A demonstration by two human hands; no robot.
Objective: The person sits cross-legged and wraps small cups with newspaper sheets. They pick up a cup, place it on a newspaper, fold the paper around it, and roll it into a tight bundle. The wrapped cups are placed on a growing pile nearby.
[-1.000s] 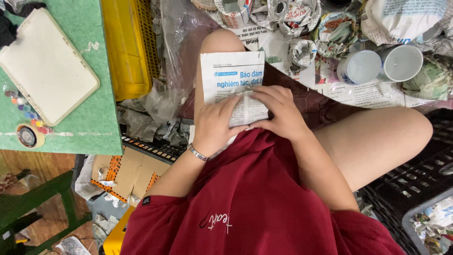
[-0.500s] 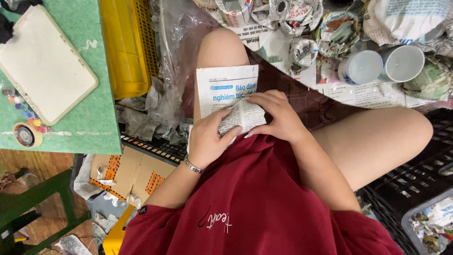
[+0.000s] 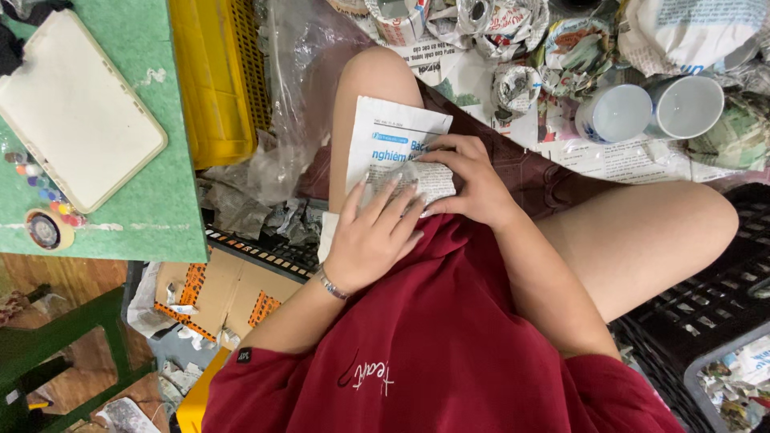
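- I am wrapping something in a sheet of newspaper [image 3: 393, 140] on my lap; this looks like the middle of the wrap, with 1 end of the paper already bunched into a wrapped bundle [image 3: 417, 180] and the rest of the sheet still lying flat over my left thigh.
- My left hand [image 3: 373, 232] is lying flat with fingers spread, pressing down on the near side of the bundle, palm down rather than closed around it.
- My right hand [image 3: 473, 180] is curling over the far side of the bundle, fingers bent and gripping the crumpled paper.
- I judge the next move is calling for rolling the bundle toward my knee along the flat part of the sheet, keeping both hands pressing so the paper is not springing loose.
- What is inside the paper is hidden; I cannot tell its shape or kind from here.
- Beyond my knees, 2 white cups [image 3: 650, 111] are lying on their sides on spread newspaper, among several already wrapped bundles [image 3: 517, 84].
- My right palm and fingertips are hidden under the paper, and the sheet's lower edge is tucked under my left hand.
- The yellow crate [image 3: 212, 76] and the black crate [image 3: 690, 321] are cut off by the picture's edges.
- On the green table's [image 3: 120, 216] corner, a white tray [image 3: 76, 112] is sitting, partly out of view.
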